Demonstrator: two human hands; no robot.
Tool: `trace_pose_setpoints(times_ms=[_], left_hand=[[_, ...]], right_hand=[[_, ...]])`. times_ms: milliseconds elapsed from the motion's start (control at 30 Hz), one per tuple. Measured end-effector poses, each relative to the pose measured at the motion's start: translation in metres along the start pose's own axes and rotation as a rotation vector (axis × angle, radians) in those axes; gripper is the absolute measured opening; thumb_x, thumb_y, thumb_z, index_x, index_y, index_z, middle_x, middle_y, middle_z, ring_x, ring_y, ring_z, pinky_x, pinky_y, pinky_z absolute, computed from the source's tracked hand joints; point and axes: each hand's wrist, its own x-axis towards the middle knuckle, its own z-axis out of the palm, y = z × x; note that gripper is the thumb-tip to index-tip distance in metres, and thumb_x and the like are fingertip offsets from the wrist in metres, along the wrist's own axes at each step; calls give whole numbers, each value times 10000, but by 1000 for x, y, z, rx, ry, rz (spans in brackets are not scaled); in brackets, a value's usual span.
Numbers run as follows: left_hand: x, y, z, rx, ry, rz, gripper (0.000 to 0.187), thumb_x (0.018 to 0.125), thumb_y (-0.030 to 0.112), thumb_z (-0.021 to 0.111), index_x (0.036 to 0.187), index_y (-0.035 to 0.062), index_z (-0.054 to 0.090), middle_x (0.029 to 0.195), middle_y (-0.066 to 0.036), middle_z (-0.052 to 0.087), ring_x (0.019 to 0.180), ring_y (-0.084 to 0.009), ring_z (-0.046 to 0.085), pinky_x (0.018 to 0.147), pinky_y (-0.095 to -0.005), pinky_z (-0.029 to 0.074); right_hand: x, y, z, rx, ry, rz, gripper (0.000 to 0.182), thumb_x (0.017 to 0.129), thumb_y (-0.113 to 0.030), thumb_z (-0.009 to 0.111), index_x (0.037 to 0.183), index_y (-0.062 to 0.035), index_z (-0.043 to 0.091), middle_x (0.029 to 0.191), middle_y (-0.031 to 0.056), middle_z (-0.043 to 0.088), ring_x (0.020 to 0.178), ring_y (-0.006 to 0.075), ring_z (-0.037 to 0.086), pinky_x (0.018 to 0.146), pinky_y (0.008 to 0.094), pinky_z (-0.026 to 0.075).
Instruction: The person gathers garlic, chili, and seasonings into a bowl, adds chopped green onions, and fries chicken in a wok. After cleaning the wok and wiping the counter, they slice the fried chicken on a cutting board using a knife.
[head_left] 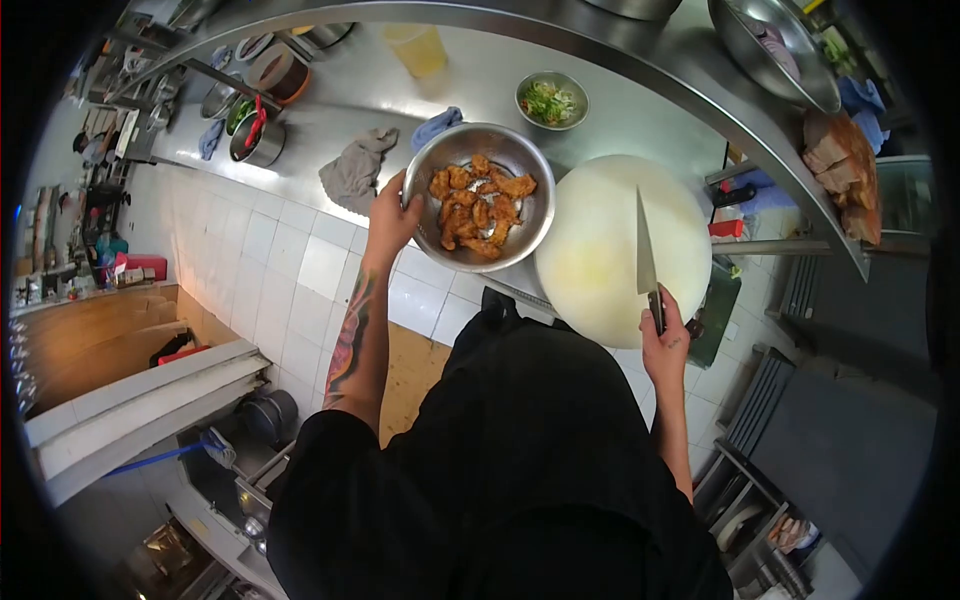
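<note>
My left hand (394, 213) grips the left rim of a steel bowl (428, 165), which holds several pieces of browned fried food (463, 217). The bowl is beside the left edge of a round white cutting board (590, 225). Over the board's right part, my right hand (664, 330) is closed round the dark handle of a large knife (646, 245), its blade pointing away from me. Behind the bowl and board stands a smaller bowl of chopped greens (551, 102).
A grey cloth (357, 168) and a blue cloth (437, 128) lie left of the bowl. A yellowish container (417, 50) stands further back. A steel pot (262, 149) is at the left. A metal shelf (690, 85) arches overhead, bearing a bowl (815, 85) and meat (842, 170).
</note>
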Motion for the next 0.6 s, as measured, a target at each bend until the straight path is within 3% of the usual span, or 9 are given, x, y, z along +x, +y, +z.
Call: trace_pose_setpoints(times_ms=[67,200,267,300,367,533,600], left_hand=[[3,2,3,132,236,250,461,862,103,654,1299,-2,552,1001,-213,681,874,-353,682,792,-412,539],[5,44,-10,186,297,260,387,867,116,651,1235,9,600,925,-197,682,831,-338,682,753,-422,539],[1,56,-14,215,79,109,281,875,156,642,1126,30,650,913,-179,688,800,-343,684,719,-442,538],[1,55,-11,216,81,108,281,875,156,642,1126,30,650,913,-179,688,800,-343,684,719,-442,538],[-1,50,-2,422,-184,40,224,881,216,640,1041,62,672,908,-176,691,788,-356,684,704,-460,539],[-2,51,24,601,-233,29,299,865,274,666,1043,38,623,912,-200,690,827,-376,684,725,-478,546],[-3,61,26,581,-139,19,354,848,259,686,1077,13,574,909,-204,686,842,-380,682,732,-481,545]], right_hand=[[3,-15,-5,-80,-33,28,457,939,-140,587,1376,-27,510,1017,160,698,859,194,670,797,302,511],[8,-26,-8,-187,-80,48,425,927,-173,587,1341,-87,545,937,209,695,819,315,706,756,358,530],[9,-20,-10,-188,-80,55,422,926,-172,588,1338,-92,548,936,203,700,822,324,706,754,362,532],[9,-17,-10,-190,-82,62,419,924,-171,590,1334,-96,550,934,196,704,825,334,706,752,366,533],[8,-14,-8,-177,-76,78,418,925,-175,592,1333,-95,551,931,198,705,828,340,706,753,369,534],[4,-11,-8,-185,-72,95,413,929,-184,599,1330,-98,555,937,206,704,837,344,708,753,374,535],[2,-9,-5,-194,-54,43,409,928,-187,608,1322,-87,565,949,220,699,855,361,703,755,381,535]])
